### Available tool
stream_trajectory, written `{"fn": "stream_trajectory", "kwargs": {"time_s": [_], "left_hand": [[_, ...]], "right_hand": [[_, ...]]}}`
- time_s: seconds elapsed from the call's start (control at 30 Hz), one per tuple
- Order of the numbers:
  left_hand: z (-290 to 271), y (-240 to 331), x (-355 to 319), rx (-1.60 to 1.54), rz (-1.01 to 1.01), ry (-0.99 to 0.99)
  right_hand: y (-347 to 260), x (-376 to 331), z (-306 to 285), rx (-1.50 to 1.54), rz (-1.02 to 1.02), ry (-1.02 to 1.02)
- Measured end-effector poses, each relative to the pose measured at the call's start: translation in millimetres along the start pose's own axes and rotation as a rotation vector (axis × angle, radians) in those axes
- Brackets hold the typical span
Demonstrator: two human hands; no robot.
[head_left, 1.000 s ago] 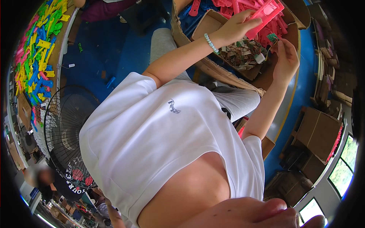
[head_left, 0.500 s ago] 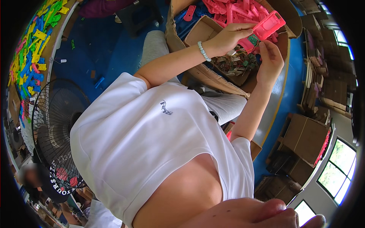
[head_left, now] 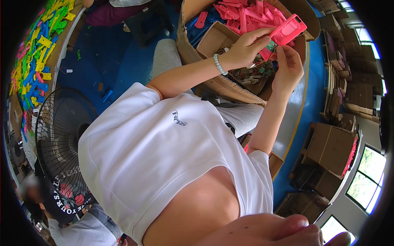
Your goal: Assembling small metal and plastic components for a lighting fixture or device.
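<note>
In my left hand [head_left: 250, 47], which wears a beaded bracelet, is a pink plastic casing [head_left: 289, 29], gripped at its near end. A small green circuit board [head_left: 271, 46] shows by that end, below the casing. My right hand [head_left: 289, 70] is closed in a pinch just beneath, with thin wires at its fingertips; the fingers partly hide them. Both hands are above a large open cardboard box [head_left: 234, 87]. Inside it lie a heap of pink plastic parts [head_left: 256, 15] and a smaller carton [head_left: 213, 39] with a tangle of wired circuit pieces [head_left: 254, 76].
A black fan [head_left: 61, 131] stands to my left, near a table heaped with coloured plastic parts [head_left: 41, 49]. A dark stool [head_left: 150, 22] stands ahead on the blue floor [head_left: 123, 53]. Stacked cartons [head_left: 331, 147] line the right side. Another person [head_left: 82, 229] is at lower left.
The pink casing has tilted, so its recessed face shows less. Both hands stay close together in nearly the same place. More of the other person shows at lower left.
</note>
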State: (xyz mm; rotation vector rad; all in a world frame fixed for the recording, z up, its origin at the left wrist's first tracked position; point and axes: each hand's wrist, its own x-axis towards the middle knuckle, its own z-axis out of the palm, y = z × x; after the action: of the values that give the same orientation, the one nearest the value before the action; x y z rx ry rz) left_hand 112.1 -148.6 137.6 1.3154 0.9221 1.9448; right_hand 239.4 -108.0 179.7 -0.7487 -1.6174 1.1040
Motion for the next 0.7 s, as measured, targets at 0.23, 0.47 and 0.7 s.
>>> {"fn": "stream_trajectory", "kwargs": {"time_s": [0.23,0.47,0.7], "left_hand": [[6.7,5.4,-0.9,-0.155,0.077,0.025],[-0.1,8.4,1.2,-0.086,0.151,-0.045],[-0.1,10.8,-0.1,-0.060,0.151,-0.009]], "right_hand": [[-4.5,-2.4,-2.0,-0.007,-0.011,-0.030],[-15.8,-3.4,-3.3,-0.019,0.014,-0.074],[-15.7,-4.0,6.2,-0.069,-0.007,-0.010]]}}
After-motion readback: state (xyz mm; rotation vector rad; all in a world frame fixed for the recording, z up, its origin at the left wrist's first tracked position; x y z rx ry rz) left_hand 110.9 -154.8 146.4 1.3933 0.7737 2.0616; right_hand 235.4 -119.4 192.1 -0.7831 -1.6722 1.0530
